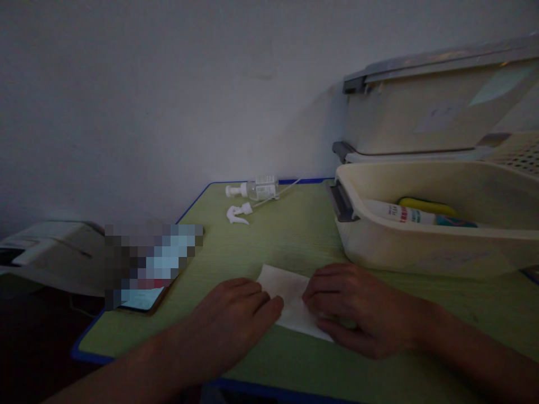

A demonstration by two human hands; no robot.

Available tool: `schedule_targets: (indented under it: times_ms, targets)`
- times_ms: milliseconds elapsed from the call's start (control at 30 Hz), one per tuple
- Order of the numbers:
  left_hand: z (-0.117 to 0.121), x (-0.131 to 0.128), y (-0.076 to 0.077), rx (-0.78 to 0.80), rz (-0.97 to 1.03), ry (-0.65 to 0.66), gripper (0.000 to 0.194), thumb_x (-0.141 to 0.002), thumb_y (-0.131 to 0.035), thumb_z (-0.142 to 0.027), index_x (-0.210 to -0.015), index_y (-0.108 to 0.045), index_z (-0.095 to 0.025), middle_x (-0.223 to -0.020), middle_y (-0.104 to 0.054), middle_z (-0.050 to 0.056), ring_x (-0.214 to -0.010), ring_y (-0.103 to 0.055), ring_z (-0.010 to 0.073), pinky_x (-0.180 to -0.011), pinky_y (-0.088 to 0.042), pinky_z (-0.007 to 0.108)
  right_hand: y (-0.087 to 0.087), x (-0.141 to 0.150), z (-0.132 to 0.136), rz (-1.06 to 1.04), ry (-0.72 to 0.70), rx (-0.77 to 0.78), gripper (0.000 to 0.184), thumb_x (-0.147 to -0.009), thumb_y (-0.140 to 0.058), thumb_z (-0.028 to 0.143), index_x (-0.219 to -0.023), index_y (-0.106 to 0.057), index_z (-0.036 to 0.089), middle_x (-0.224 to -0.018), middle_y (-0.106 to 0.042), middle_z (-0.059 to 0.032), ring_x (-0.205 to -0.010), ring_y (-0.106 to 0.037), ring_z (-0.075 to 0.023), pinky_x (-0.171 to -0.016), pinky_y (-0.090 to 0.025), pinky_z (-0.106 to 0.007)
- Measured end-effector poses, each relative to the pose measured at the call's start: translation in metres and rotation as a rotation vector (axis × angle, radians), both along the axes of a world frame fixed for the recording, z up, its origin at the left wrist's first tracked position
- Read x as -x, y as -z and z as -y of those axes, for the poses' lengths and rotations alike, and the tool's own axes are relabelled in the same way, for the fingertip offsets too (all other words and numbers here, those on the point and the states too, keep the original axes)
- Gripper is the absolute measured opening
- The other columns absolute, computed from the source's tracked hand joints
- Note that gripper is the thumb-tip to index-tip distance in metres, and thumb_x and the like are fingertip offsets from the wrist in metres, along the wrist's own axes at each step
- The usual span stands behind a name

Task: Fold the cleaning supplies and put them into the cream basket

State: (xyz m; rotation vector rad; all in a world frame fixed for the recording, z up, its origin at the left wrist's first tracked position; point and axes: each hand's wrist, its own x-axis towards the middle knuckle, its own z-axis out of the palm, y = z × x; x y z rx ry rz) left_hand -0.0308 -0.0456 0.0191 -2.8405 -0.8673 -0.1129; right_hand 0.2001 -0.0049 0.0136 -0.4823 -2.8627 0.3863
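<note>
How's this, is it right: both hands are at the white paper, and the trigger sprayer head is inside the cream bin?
Not quite: the head view shows the trigger sprayer head on the green tabletop, not inside the cream bin. The left hand and right hand are at the white paper.

The single view looks from the person's head, above and behind the left hand (pixel 242 314) and right hand (pixel 357 308), facing forward and down across the table (pixel 295 241) to the wall (pixel 210 101) beyond them. It is close enough that both hands loom large below its centre, forearms entering from the lower corners, yet wide enough to take in the screen (pixel 145 298) left of them and the box (pixel 391 252) beyond the right one.
</note>
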Motion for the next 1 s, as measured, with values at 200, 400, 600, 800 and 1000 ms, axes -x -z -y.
schedule_targets:
  times_ms: [200,400,600,800,1000]
  targets:
    - [-0.040,-0.023,0.004,0.143,-0.055,0.047,0.014,-0.090,-0.044,-0.023,-0.080,-0.052,-0.017,-0.070,-0.065,0.001,-0.057,-0.062,0.0179,-0.045,-0.040,0.026,-0.001,0.004,-0.001,0.069,0.116,0.132,0.015,-0.079,-0.062,0.032,-0.076,-0.060,0.017,-0.083,-0.061,-0.0038,-0.078,-0.057,-0.0163,-0.067,-0.042,-0.027]
    - [-0.042,-0.025,0.025,0.115,0.015,0.042,0.016,-0.089,-0.046,-0.031,-0.087,-0.051,-0.017,-0.078,-0.065,0.002,-0.066,-0.063,0.0193,-0.058,-0.047,0.031,-0.001,0.005,-0.002,0.082,0.128,0.217,0.017,-0.073,-0.069,0.027,-0.081,-0.057,0.017,-0.090,-0.058,-0.0031,-0.085,-0.054,-0.0165,-0.069,-0.042,-0.025]
    - [-0.036,-0.022,0.032,0.046,0.100,0.034,0.016,-0.088,-0.047,-0.030,-0.091,-0.050,-0.015,-0.087,-0.055,0.006,-0.084,-0.054,0.0226,-0.070,-0.048,0.037,0.000,0.006,-0.001,0.077,0.213,0.275,0.022,-0.070,-0.071,0.026,-0.081,-0.054,0.018,-0.090,-0.054,-0.0027,-0.085,-0.050,-0.0168,-0.069,-0.041,-0.026]
    - [-0.036,-0.020,0.027,0.245,0.151,-0.040,0.021,-0.086,-0.050,-0.028,-0.101,-0.051,-0.014,-0.103,-0.050,0.010,-0.099,-0.047,0.0255,-0.084,-0.045,0.043,-0.005,0.007,-0.002,0.123,0.136,0.236,0.019,-0.075,-0.067,0.027,-0.073,-0.051,0.017,-0.081,-0.054,-0.0030,-0.082,-0.049,-0.0173,-0.069,-0.040,-0.028]
    - [-0.040,-0.013,0.030,0.322,0.158,-0.003,0.041,-0.090,-0.043,-0.034,-0.123,-0.042,-0.011,-0.133,-0.041,0.015,-0.128,-0.032,0.0242,-0.107,-0.027,0.041,-0.005,0.008,-0.001,0.185,0.079,0.180,0.021,-0.084,-0.055,0.036,-0.078,-0.058,0.016,-0.083,-0.056,-0.0054,-0.085,-0.049,-0.0190,-0.077,-0.040,-0.033]
